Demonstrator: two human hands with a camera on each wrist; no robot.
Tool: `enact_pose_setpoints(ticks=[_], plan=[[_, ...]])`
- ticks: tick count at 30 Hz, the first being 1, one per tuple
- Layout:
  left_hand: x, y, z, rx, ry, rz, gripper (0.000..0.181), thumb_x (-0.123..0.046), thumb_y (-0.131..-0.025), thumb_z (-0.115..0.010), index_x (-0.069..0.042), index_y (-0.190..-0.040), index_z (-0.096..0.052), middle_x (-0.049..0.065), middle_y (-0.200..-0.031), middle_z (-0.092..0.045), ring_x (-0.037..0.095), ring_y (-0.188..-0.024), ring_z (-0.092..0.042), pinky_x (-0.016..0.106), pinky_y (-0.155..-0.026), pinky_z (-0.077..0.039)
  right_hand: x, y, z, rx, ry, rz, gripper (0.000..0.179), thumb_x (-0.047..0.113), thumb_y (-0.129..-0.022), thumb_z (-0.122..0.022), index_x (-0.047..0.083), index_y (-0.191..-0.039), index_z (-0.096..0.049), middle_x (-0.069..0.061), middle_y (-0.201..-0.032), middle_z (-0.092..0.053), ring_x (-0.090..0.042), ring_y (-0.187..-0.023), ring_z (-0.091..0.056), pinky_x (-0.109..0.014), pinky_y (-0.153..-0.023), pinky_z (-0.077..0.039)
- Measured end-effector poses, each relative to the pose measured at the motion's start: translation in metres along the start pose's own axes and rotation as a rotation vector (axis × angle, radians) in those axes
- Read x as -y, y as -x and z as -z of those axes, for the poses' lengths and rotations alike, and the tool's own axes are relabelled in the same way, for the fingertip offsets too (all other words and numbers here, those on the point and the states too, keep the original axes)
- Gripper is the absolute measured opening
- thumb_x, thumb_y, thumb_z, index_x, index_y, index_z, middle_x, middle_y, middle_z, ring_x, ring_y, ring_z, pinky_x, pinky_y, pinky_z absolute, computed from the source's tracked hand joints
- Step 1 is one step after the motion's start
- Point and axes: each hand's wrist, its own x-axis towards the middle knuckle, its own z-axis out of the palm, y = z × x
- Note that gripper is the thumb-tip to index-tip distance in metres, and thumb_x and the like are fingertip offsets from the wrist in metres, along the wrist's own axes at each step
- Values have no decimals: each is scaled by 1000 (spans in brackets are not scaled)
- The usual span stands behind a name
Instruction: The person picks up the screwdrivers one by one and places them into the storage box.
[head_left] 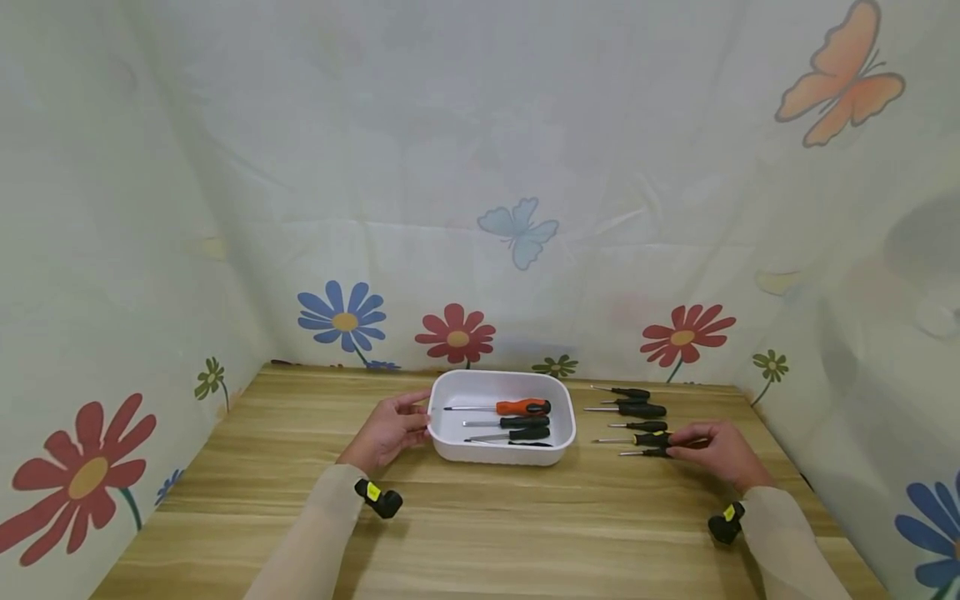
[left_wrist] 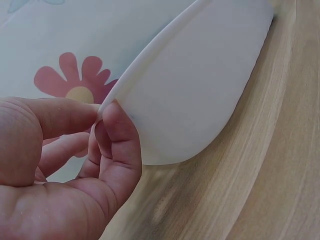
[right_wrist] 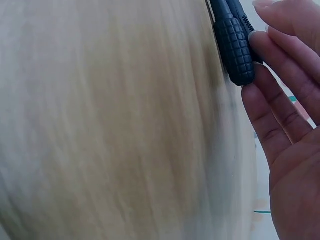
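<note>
My left hand (head_left: 388, 433) pinches the left rim of a white plastic tray (head_left: 495, 455) between thumb and fingers. Inside the tray lie an orange-and-black screwdriver (head_left: 519, 407) and several black-handled ones, among them a black screwdriver (head_left: 525, 422). My right hand (head_left: 716, 452) is at the handle ends of a yellow-and-black screwdriver (head_left: 651, 439) and a black screwdriver (head_left: 654, 452) on the table. In the right wrist view, its rather straight fingertips touch the end of a ridged black handle (right_wrist: 236, 55), while the thumb stays apart from it.
More screwdrivers lie in a column right of the tray, handles to the right, including a thick black one (head_left: 643, 410) and a small one (head_left: 660, 426). The wood-grain table (head_left: 540, 533) is bordered by a flower-print curtain (head_left: 585, 325) at back and sides.
</note>
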Motion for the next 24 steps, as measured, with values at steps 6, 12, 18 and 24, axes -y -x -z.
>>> enact_pose_setpoints(ticks=[6,12,18,24], plan=[[3,-3,1,-3,2,-4,55,4,-97,-63,-12,-149,-54,26,-129,-55,23,-86,-65,32,-80,-61,3,3,-1,19,0,-16,23,29,-85,-84,12,-100,-81,-7,-104,-77,-11,-92,-65,-21,-76,-54],[1,-1,1,-11,3,5,55,3,-97,-63,-13,-149,-55,27,-132,-55,24,-88,-65,32,-80,-62,3,3,-2,25,17,-6,22,28,-84,-85,12,-100,-82,-6,-103,-78,-10,-92,-66,-21,-76,-54],[0,1,0,-12,-1,7,54,3,-97,-63,-13,-148,-55,26,-130,-55,24,-88,-65,32,-81,-62,1,2,-2,45,35,-12,21,28,-84,-85,15,-100,-81,-5,-103,-78,-14,-93,-67,-22,-76,-54],[1,1,0,-10,-4,2,55,3,-97,-63,-13,-149,-55,26,-130,-55,24,-89,-65,32,-81,-62,2,2,-3,74,52,-2,20,27,-83,-86,17,-99,-81,-4,-104,-77,-16,-96,-67,-23,-78,-54]])
